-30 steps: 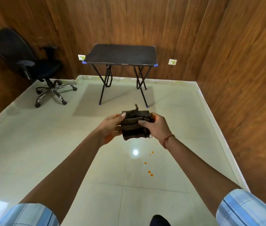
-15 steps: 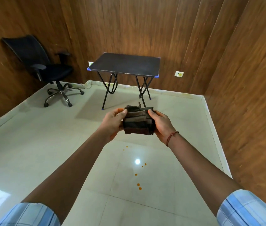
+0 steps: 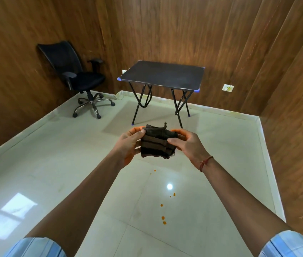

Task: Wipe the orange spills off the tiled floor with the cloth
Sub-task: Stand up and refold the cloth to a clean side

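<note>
Moved: right thumb now lies back on the cloth's front, unlike half a second ago.
Cloth: dark brown striped folded cloth (image 3: 156, 144), held in the air between both hands, clear of the floor.
Left hand (image 3: 128, 145): thumb pinches the cloth's upper left edge, fingers curled behind it.
Right hand (image 3: 188, 143): thumb across the right front, fingers curled behind the top edge.
Spills: small orange drops (image 3: 163, 219) on the pale glossy tiled floor (image 3: 72, 164), untouched.
Beyond: black folding table (image 3: 162, 74); black office chair (image 3: 80, 78).
</note>
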The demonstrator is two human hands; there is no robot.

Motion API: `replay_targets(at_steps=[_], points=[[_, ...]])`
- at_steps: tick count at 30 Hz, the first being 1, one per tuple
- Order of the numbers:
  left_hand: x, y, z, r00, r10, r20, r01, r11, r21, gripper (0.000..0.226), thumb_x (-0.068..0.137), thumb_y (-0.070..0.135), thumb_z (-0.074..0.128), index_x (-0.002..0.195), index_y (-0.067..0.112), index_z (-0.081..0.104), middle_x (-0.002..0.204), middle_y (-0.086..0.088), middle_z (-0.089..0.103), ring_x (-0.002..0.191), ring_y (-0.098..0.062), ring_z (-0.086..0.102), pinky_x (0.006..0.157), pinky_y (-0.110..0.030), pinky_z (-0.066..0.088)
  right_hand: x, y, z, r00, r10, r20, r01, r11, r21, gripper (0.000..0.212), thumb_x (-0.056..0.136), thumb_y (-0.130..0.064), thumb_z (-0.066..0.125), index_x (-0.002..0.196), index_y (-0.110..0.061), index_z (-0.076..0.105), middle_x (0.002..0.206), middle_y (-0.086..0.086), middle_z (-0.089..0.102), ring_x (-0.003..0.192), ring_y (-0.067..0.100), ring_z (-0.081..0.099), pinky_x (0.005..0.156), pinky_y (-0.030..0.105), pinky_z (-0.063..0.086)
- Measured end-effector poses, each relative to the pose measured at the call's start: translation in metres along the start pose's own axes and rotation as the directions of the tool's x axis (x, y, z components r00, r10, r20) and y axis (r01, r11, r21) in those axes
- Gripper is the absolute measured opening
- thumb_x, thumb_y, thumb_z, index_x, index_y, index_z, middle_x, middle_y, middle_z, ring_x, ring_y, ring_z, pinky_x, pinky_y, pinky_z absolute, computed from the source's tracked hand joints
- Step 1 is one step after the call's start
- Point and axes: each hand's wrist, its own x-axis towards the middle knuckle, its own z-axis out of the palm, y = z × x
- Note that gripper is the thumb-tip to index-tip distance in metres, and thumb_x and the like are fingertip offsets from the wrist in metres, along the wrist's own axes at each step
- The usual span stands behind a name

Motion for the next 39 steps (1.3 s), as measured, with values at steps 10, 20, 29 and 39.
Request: replay_targets(at_steps=[10,20,29,39], points=[[0.063,0.0,0.023,0.947,-0.268,-0.177,0.284,0.956,0.071,0.071,0.086,0.068,0.048,0.124,0.008,0.054,0.123,-0.014,0.059,0.109,-0.03,0.06,0.081,-0.039,0.054,0.045,-0.025,-0.001,0.937,-0.349,-0.019,0.279,0.78,-0.56,0.027,0.086,-0.019,0.072,0.112,-0.013,0.072,0.096,0.002,0.07,0.086,0.011,0.063,0.081,0.016,0.049],[0.099,-0.03,0.047,0.946,-0.301,0.12,0.324,0.872,-0.366,0.061,0.1,0.054,0.024,0.137,0.014,0.051,0.13,-0.022,0.059,0.119,-0.039,0.057,0.105,-0.059,0.038,0.067,-0.003,-0.047,0.973,-0.228,0.037,0.209,0.802,-0.56,0.036,0.083,-0.034,0.074,0.114,-0.016,0.069,0.098,-0.007,0.068,0.087,-0.002,0.061,0.074,0.004,0.046],[0.113,-0.031,0.103,0.972,-0.234,0.004,0.225,0.931,-0.287,0.062,0.101,0.054,0.017,0.133,0.016,0.054,0.125,-0.017,0.064,0.115,-0.03,0.062,0.098,-0.048,0.044,0.11,0.018,-0.085,0.956,-0.283,0.069,0.282,0.835,-0.472,0.012,0.088,-0.017,0.066,0.099,-0.018,0.068,0.088,-0.005,0.069,0.084,0.009,0.065,0.076,0.018,0.054],[0.084,-0.05,0.123,0.918,-0.004,-0.397,0.026,0.998,0.051,0.023,0.099,0.024,0.053,0.117,0.022,0.067,0.111,-0.009,0.071,0.106,-0.028,0.066,0.094,-0.047,0.05,0.11,0.037,-0.083,0.907,-0.009,0.42,-0.001,1.0,0.024,0.019,0.088,-0.034,0.067,0.103,-0.023,0.068,0.099,-0.001,0.072,0.099,0.016,0.068,0.084,0.032,0.057]])
